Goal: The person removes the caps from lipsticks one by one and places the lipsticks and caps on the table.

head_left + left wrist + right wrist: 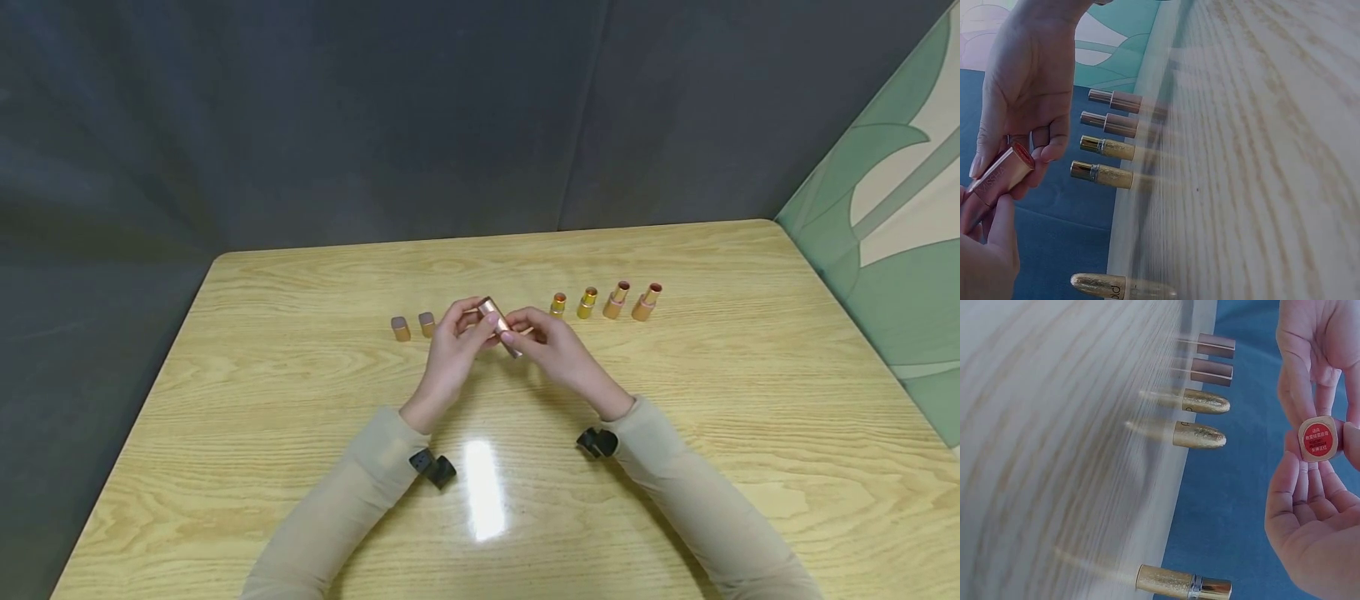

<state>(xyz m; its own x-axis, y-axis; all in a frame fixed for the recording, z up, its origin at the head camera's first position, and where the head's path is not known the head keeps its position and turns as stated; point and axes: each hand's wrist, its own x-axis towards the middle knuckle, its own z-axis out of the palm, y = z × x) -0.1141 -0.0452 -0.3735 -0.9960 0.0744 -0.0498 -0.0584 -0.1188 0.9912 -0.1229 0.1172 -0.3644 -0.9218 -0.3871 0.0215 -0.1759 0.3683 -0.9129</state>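
Both hands meet over the middle of the table around one rose-gold lipstick (492,314), held tilted above the wood. My left hand (452,343) grips its far end between thumb and fingers. The near end is pinched by my right hand (551,346). Lettering runs along the lipstick's side (1007,172) in the left wrist view. A red label with printed characters covers its base (1319,439) in the right wrist view. The part inside the left fingers is hidden.
Right of the hands stand two gold lipstick bases (587,302) and two rose-gold ones (647,302), uncapped. On the left stand two rose-gold caps (401,328); two rounded gold caps (1199,434) show in the right wrist view. A dark curtain (450,125) hangs behind the table.
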